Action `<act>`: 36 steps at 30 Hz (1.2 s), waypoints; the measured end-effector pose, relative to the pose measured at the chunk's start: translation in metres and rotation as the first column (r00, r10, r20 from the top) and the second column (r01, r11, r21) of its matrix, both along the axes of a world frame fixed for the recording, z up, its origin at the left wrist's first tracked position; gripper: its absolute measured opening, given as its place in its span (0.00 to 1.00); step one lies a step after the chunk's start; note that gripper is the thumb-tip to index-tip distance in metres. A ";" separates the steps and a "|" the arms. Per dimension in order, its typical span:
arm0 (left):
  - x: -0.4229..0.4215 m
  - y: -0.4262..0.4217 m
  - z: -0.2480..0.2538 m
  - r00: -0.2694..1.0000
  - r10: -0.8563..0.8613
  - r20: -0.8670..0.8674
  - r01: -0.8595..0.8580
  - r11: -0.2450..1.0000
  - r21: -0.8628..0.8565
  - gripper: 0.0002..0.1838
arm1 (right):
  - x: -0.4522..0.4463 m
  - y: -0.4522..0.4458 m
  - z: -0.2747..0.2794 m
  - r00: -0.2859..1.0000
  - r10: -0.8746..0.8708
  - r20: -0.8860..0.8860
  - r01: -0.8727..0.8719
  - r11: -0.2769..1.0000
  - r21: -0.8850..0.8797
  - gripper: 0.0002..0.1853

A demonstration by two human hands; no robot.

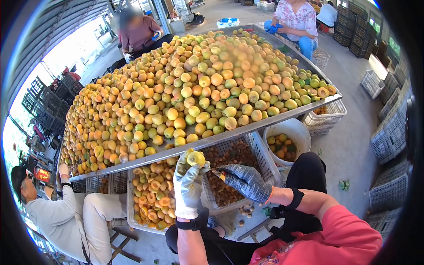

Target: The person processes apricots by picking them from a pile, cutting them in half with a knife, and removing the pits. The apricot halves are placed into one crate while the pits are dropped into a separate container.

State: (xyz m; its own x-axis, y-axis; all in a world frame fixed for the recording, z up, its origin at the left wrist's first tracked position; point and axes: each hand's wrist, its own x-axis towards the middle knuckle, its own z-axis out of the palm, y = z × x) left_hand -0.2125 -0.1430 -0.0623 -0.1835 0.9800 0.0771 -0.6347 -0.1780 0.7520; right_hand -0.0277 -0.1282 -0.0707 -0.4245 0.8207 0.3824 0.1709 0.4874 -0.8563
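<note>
Wearing a pale, stained glove, my left hand is closed round a yellow-green apricot just below the table's metal edge. Beside it, my right hand in a dark grey glove grips a small knife, its tip towards the left hand. Beneath my hands stands a crate of brown pits. To its left, another crate holds split apricots. A large heap of whole apricots covers the metal-edged table.
A white bucket with apricots stands right of the pit crate. A person sits at the left; two people sit beyond the table. Stacked crates line the right side.
</note>
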 end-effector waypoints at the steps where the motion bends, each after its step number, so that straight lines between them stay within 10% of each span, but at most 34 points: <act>1: 0.000 -0.001 0.002 1.000 -0.002 -0.018 0.002 1.000 -0.015 0.24 | 0.000 0.000 -0.002 1.000 -0.014 0.017 0.013 0.998 0.066 0.15; 11: -0.004 -0.002 0.005 0.991 -0.129 0.019 0.129 0.991 0.018 0.26 | 0.006 -0.002 0.007 0.996 -0.083 0.026 0.074 0.964 0.257 0.15; 36: 0.006 -0.005 -0.004 0.960 0.061 -0.274 -0.082 0.994 -0.067 0.19 | -0.013 0.005 -0.011 0.993 0.053 -0.101 -0.092 0.898 -0.431 0.16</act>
State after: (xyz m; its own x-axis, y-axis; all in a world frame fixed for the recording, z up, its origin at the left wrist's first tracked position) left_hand -0.2067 -0.1478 -0.0661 -0.2362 0.9699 0.0587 -0.3928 -0.1506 0.9072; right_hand -0.0411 -0.1227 -0.0815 -0.4714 0.8813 0.0320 0.0668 0.0719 -0.9952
